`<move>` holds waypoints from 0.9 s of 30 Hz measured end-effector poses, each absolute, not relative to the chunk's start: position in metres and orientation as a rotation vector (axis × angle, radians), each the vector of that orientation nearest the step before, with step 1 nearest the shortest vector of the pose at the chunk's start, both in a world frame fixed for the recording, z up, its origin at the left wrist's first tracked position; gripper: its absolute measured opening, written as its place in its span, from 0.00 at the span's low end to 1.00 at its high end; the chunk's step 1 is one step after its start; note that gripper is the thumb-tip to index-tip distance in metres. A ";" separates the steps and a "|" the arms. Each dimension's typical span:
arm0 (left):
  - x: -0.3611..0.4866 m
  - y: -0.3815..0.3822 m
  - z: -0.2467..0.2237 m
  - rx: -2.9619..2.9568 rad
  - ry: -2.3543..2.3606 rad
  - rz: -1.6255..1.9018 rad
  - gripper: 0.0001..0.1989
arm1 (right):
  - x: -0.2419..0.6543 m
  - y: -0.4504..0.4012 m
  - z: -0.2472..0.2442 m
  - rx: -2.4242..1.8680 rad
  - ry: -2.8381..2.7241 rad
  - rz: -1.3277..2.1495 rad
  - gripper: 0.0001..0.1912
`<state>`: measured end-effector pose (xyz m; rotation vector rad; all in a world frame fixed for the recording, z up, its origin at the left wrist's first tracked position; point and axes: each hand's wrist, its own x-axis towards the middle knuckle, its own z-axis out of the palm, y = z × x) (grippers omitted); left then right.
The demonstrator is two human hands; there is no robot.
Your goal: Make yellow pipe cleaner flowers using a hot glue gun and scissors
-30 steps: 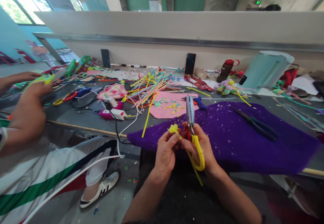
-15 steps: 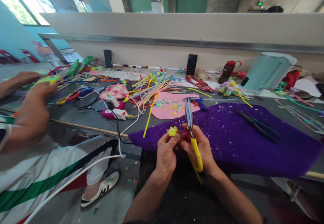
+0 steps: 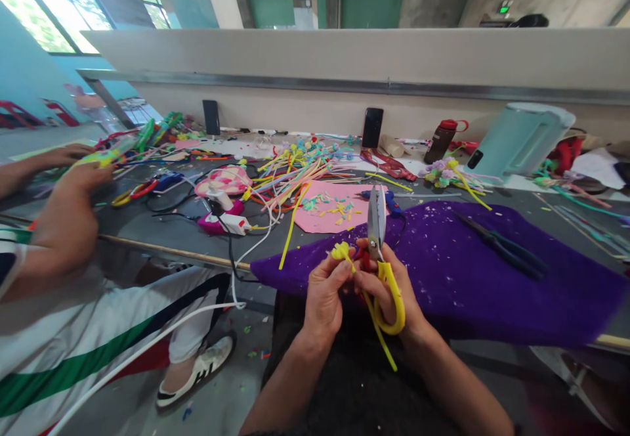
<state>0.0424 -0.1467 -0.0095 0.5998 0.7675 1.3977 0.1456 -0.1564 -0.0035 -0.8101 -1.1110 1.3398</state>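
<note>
A small yellow flower [image 3: 340, 251] on a long yellow stem [image 3: 385, 348] is pinched between the fingertips of my left hand [image 3: 325, 291]. My right hand [image 3: 396, 285] holds scissors [image 3: 392, 298] with yellow and red handles, their metal blades pointing up and away from me. The right fingertips meet the left ones near the stem, which hangs down below my right hand. Behind my hands lies a purple cloth [image 3: 457, 259] with small scraps on it. A pink sheet [image 3: 315, 221] bearing cut pieces is just beyond.
Dark pliers [image 3: 509, 249] lie on the cloth. A blue glue gun [image 3: 391, 203], colourful stems [image 3: 305, 167], a power strip [image 3: 231, 219], a red-capped bottle [image 3: 443, 139] and a pale green jug [image 3: 522, 140] are on the table. At the left, another person's arm [image 3: 69, 219] reaches over the table.
The scissors have turned and tilted right, showing the blades' flat side. The flower has moved slightly up and right between my fingers, and more of the stem shows below my right hand.
</note>
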 end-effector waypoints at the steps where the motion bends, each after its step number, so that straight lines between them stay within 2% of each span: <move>1: 0.042 -0.147 -0.009 0.610 0.763 1.392 0.12 | 0.146 -0.156 -0.004 -0.804 -1.105 1.375 0.24; 9: 0.041 -0.145 -0.011 0.643 0.783 1.428 0.05 | 0.147 -0.151 -0.011 -0.738 -0.981 1.510 0.27; 20: 0.042 -0.145 -0.014 0.619 0.826 1.439 0.09 | 0.144 -0.155 -0.007 -0.814 -1.095 1.442 0.25; 24: 0.038 -0.146 -0.012 0.543 0.861 1.481 0.09 | 0.154 -0.162 -0.005 -0.917 -1.237 1.205 0.24; 27: 0.034 -0.152 -0.007 0.493 0.858 1.461 0.10 | 0.171 -0.173 -0.005 -1.083 -1.405 0.877 0.29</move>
